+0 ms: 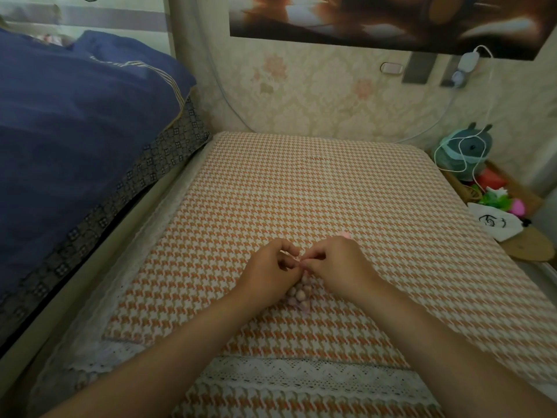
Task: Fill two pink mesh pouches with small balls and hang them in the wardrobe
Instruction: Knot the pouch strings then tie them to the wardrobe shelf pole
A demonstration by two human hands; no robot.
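A pink mesh pouch (297, 294) full of small pale and lilac balls lies on the orange houndstooth cushion (316, 191), between my wrists. My left hand (268, 273) and my right hand (334, 267) meet above it, and the fingertips of both pinch the pouch's top at the drawstring. Just beyond my right hand, a bit of a second pink thing (344, 234) peeks out; the hand hides most of it. No wardrobe is in view.
A dark blue quilt (75, 131) covers the bed on the left. The floral wall stands behind the cushion. At the right edge are a teal plush toy (464, 152) with a white cable, a small white bag (494, 223) and colourful toys.
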